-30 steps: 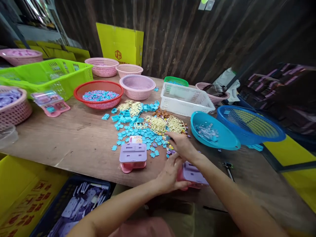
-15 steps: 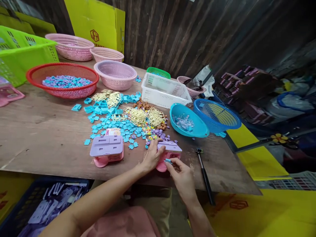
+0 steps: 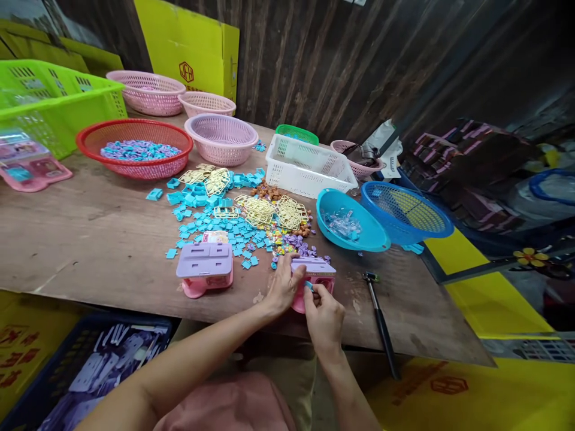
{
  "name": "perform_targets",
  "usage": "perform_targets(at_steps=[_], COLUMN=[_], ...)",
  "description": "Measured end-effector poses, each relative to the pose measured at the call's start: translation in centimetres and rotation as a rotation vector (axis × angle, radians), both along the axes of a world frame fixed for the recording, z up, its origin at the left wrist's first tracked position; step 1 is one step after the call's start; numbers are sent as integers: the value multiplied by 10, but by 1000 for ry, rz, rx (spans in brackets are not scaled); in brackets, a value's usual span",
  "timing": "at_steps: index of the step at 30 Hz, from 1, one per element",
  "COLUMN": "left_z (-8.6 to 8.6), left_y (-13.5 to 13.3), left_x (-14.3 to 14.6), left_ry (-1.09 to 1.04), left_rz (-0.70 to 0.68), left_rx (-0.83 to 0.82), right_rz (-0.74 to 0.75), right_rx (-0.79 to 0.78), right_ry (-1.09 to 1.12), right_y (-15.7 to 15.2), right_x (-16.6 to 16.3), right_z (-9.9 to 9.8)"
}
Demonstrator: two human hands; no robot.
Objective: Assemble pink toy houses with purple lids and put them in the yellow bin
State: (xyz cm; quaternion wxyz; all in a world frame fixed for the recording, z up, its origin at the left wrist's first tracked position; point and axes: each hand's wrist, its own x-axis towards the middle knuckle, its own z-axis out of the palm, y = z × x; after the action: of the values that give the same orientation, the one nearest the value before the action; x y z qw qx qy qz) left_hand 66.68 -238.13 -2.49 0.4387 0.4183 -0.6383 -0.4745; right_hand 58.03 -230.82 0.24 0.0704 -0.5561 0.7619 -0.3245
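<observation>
My left hand (image 3: 284, 283) grips the left side of a pink toy stand with a lilac top (image 3: 317, 267), near the front edge of the table. In my right hand (image 3: 326, 317), thumb and fingers pinch a small blue plastic piece (image 3: 309, 287) against the stand's pink front. Fingers partly cover the blue piece and the stand. To the left stands a second pink-and-lilac toy stand (image 3: 205, 263), touched by neither hand. Behind both lie loose blue plastic pieces (image 3: 211, 224), cream part frames (image 3: 256, 211) and small purple parts (image 3: 296, 244).
A hammer (image 3: 381, 326) lies right of my hands, its handle over the table edge. Behind are a blue bowl (image 3: 353, 238) of clear parts, a blue basket (image 3: 406, 227), a white basket (image 3: 305, 178) and a red basket (image 3: 135, 169). A dark crate (image 3: 54, 371) stands below left.
My right hand has brought the blue piece closer to the stand's front and turned it more upright. My left hand keeps its hold. The whole view has shifted slightly.
</observation>
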Motion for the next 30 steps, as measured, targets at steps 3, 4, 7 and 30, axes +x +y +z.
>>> perform_targets(at_steps=[3, 4, 7, 30], left_z=[0, 0, 1, 10], left_y=[0, 0, 0, 5], left_x=[0, 0, 0, -4], left_ry=[-4, -3, 4, 35], left_rz=[-1, -5, -14, 60], left_rx=[10, 15, 27, 91], right_rz=[0, 3, 1, -44], right_rx=[-5, -10, -30, -292], right_ry=[-13, -24, -37, 537], right_y=[0, 0, -1, -7], right_x=[0, 0, 1, 22], right_z=[1, 1, 1, -4])
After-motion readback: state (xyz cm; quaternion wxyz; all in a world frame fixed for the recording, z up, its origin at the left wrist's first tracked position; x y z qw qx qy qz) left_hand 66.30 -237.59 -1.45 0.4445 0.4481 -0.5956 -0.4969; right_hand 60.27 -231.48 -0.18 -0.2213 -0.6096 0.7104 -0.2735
